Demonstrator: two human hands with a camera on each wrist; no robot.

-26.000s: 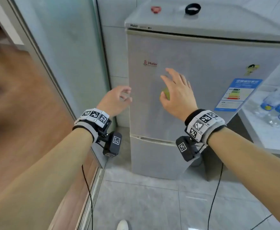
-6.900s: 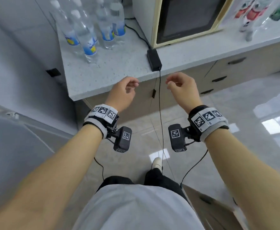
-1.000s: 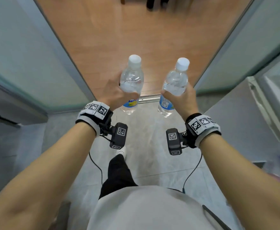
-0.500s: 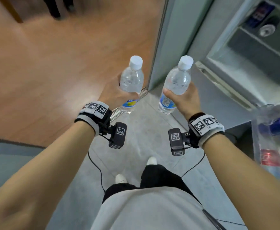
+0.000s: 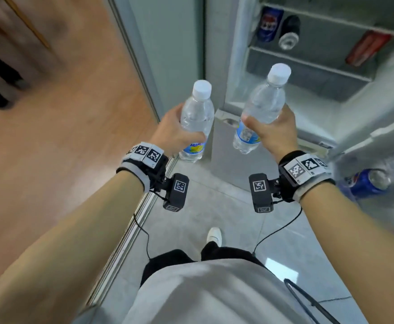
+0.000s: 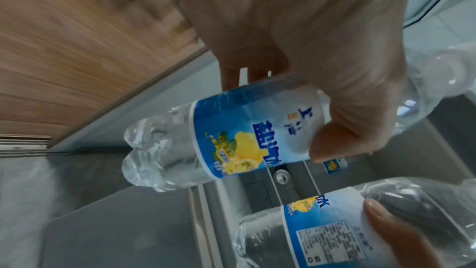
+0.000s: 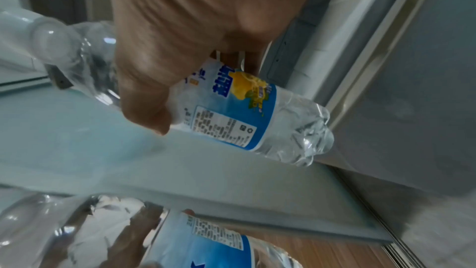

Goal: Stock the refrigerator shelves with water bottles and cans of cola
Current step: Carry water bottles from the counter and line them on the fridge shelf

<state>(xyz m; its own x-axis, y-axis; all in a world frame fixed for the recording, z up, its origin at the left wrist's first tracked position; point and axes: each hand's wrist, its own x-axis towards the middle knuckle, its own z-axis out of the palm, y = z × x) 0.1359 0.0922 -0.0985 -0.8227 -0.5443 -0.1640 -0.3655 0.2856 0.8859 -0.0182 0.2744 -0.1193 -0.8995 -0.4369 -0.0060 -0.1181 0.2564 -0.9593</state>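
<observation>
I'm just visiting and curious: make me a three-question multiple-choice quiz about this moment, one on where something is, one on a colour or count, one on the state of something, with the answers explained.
1. Where is the blue cola can nearest the right wrist?
A. In the open door's rack
B. On the wooden floor
C. In the left hand

2. What colour are the caps of the two held bottles?
A. Red
B. White
C. Green

3. What state is the refrigerator in?
A. Shut
B. Open, with drinks already inside
C. Lying on its side

Answers:
1 A: the blue cola can sits in the door rack beside the right hand's wrist.
2 B: the left bottle, gripped by the left hand, and the right bottle, gripped by the right hand, both have white caps.
3 B: the refrigerator shows its shelves, with a blue can on one.
</observation>
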